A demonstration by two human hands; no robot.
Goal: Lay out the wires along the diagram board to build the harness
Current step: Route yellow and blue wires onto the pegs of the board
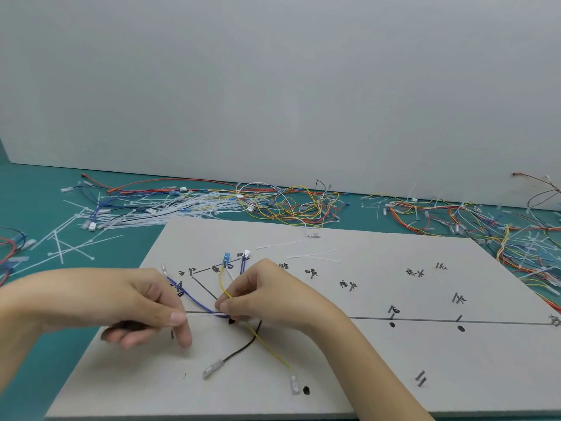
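left hand (136,302): pinches a thin white tie (200,314)
right hand (267,293): pinches the wires (197,302) together
wires: on the diagram board (364,360), by its long line (425,319)

- The pale grey rectangular diagram board (394,375) bears handwritten black marker labels in Chinese characters along its upper part, beside short tick marks.
- The label pair left of the blue connector seems to read 白 and 红, though the writing is small and blurred.
- The remaining labels farther right are too blurred to read.
- No brands or printed numbers can be read.
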